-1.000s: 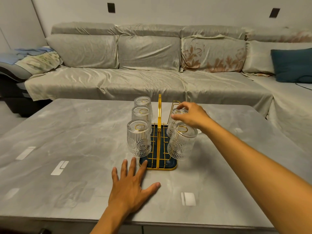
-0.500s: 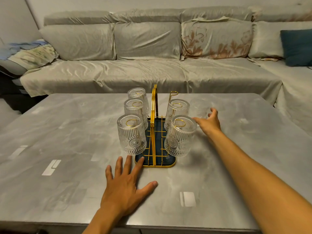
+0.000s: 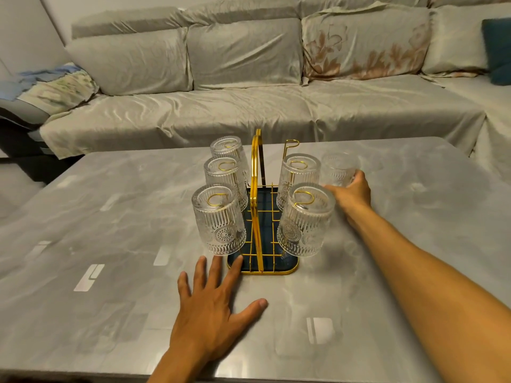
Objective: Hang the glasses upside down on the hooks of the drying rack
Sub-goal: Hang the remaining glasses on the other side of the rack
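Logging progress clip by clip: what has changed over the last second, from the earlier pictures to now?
The right hand left the hung glass at the middle right hook, moved out to the right, and closed its grip on the loose glass standing on the table. Unchanged: five glasses hang on the rack, the far right hook is bare, and the left hand lies flat by the rack's base.

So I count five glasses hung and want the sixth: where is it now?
In the head view the last glass stands on the table right of the rack, beside the far right hung glass, with the right hand around it.
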